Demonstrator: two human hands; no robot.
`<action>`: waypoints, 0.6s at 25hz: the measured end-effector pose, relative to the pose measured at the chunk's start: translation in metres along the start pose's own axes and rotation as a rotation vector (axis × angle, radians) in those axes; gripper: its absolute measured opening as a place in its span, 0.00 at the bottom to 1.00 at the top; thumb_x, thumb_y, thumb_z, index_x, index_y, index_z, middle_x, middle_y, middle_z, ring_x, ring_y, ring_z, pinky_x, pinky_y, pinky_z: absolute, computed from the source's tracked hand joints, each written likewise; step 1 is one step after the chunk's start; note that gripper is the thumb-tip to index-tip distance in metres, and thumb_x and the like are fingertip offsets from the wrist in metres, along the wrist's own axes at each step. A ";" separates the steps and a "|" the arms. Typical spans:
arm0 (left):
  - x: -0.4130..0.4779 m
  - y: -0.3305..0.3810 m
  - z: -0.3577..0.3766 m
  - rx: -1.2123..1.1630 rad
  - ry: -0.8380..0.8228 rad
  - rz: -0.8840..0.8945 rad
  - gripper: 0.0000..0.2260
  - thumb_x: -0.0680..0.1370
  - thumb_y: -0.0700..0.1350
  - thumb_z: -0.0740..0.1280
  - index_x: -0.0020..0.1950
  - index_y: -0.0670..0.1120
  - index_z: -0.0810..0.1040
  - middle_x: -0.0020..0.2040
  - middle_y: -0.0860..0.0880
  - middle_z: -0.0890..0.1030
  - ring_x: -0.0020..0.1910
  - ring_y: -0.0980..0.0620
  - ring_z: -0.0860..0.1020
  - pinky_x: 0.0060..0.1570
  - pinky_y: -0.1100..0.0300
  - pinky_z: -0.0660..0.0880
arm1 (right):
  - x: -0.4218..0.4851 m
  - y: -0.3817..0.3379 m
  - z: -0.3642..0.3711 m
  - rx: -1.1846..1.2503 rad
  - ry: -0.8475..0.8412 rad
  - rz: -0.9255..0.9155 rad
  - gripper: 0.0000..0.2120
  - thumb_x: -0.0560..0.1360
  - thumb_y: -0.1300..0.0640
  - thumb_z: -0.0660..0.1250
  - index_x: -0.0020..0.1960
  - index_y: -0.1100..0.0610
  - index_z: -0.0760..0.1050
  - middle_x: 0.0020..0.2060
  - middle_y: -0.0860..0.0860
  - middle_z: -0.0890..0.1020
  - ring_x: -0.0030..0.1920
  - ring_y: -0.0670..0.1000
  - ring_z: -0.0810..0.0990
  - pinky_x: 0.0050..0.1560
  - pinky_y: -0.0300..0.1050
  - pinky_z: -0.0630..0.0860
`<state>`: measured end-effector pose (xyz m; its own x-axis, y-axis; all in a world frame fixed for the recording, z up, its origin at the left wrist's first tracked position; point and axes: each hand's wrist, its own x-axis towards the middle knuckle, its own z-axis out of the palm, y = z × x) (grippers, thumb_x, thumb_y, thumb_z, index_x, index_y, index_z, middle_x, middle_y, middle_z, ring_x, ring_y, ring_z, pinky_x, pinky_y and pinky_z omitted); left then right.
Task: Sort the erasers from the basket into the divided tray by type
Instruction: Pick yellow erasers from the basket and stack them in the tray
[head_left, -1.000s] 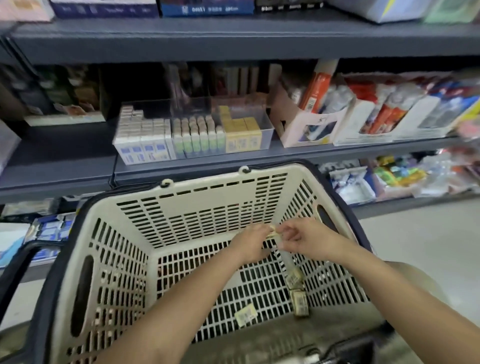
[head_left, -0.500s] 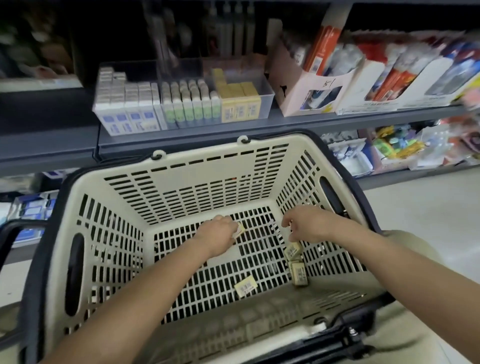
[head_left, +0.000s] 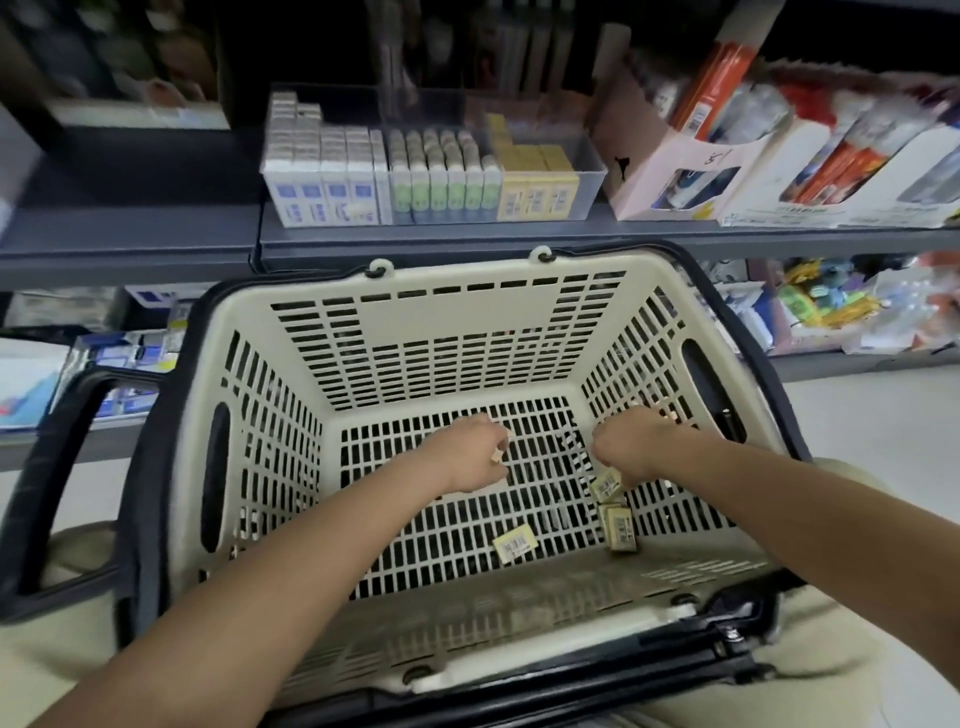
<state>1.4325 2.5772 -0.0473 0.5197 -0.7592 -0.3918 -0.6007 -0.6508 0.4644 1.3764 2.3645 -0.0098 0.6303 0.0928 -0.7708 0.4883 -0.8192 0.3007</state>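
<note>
A cream plastic basket (head_left: 457, 322) with dark handles sits in front of me. My left hand (head_left: 467, 460) is inside it and pinches a small yellow eraser (head_left: 497, 456) in curled fingers. My right hand (head_left: 636, 447) is low at the basket's right side, fingers curled on a clear wrapper strip (head_left: 574, 452) that joins two yellow erasers (head_left: 615, 525) lying on the bottom. One loose yellow eraser (head_left: 514, 544) lies near the middle. On the shelf behind stands the clear divided tray (head_left: 589, 171), with white-and-blue erasers (head_left: 324, 182) left, green ones (head_left: 441, 179) in the middle and yellow ones (head_left: 537, 184) right.
A dark grey shelf edge (head_left: 156, 244) runs just behind the basket. Pink and white cardboard display boxes (head_left: 670, 171) of stationery stand right of the tray. Lower shelves hold more packets (head_left: 831, 301). Pale floor (head_left: 883, 415) lies to the right.
Both hands were together up high, pulling at the wrapped erasers. They have parted and dropped to the basket bottom, the left with one eraser, the right with the strip.
</note>
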 end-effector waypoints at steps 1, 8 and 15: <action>-0.003 -0.005 -0.001 -0.016 -0.005 -0.023 0.17 0.78 0.51 0.64 0.65 0.46 0.71 0.62 0.45 0.72 0.58 0.48 0.72 0.57 0.55 0.71 | 0.002 0.000 0.001 -0.002 0.007 -0.003 0.13 0.70 0.52 0.70 0.53 0.55 0.75 0.50 0.51 0.78 0.49 0.52 0.77 0.48 0.49 0.78; 0.000 0.006 0.002 -0.193 0.052 -0.040 0.15 0.78 0.49 0.63 0.63 0.46 0.73 0.62 0.46 0.75 0.57 0.49 0.75 0.56 0.55 0.73 | 0.010 -0.001 -0.013 0.735 0.059 -0.034 0.20 0.70 0.55 0.72 0.60 0.49 0.73 0.53 0.46 0.77 0.53 0.48 0.74 0.50 0.41 0.69; 0.025 0.065 0.056 0.406 -0.067 0.613 0.23 0.79 0.45 0.60 0.74 0.51 0.61 0.75 0.46 0.61 0.72 0.45 0.60 0.68 0.47 0.63 | -0.007 0.025 -0.027 0.563 0.163 0.049 0.24 0.75 0.54 0.67 0.69 0.50 0.66 0.63 0.51 0.75 0.62 0.52 0.73 0.62 0.48 0.71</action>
<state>1.3725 2.5162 -0.0715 -0.0120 -0.9776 -0.2100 -0.9556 -0.0506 0.2902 1.4008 2.3592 0.0180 0.7505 0.0969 -0.6537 0.0888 -0.9950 -0.0456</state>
